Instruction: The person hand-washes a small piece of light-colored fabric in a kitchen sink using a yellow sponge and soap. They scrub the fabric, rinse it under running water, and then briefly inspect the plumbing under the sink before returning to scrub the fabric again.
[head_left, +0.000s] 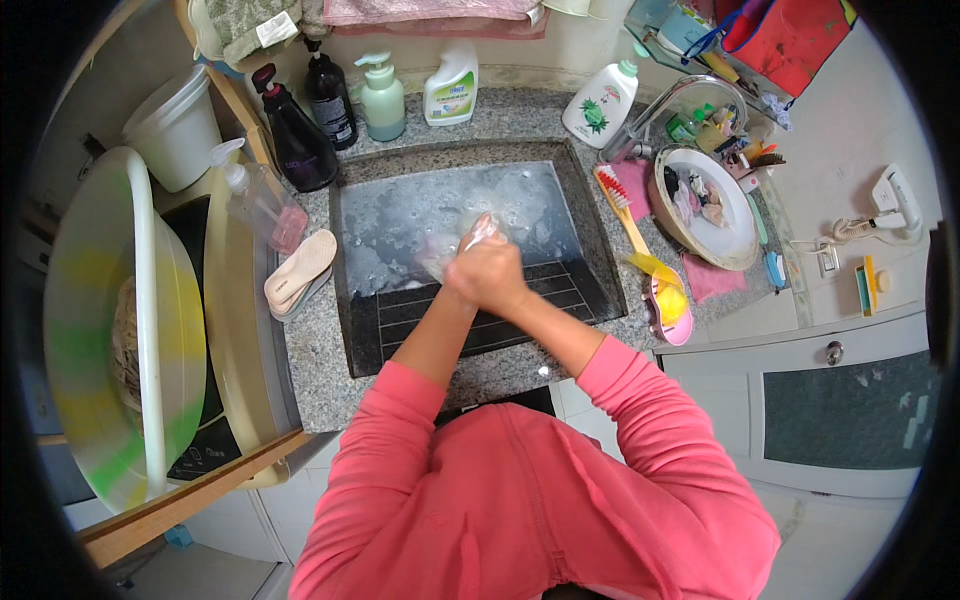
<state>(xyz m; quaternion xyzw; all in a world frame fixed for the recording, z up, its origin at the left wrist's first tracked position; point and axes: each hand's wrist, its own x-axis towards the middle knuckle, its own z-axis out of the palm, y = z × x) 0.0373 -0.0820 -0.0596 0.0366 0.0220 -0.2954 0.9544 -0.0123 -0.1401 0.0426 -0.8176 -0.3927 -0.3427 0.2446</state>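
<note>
Both my hands meet over the stone sink (480, 150), which holds cloudy, sudsy water (405, 202). My left hand (463, 262) is mostly behind the other, its upper fingers around a wet white cloth (480, 234). My right hand (495, 276) wraps over it, knuckles up, closed on the same bundle. Part of a pale, thin cloth (433, 255) hangs to the left of the hands near the water; blur hides its outline. Below the hands, the dark ribbed slope of the sink (480, 322) rises out of the water.
Pump bottles (300, 139) and a white cleaner bottle (451, 84) line the back-left counter. Insoles (300, 274) lie left of the sink. To the right are a wooden scrub brush (622, 206), a pink soap dish (673, 315), a basin with small cloths (746, 247) and the curved faucet (652, 112).
</note>
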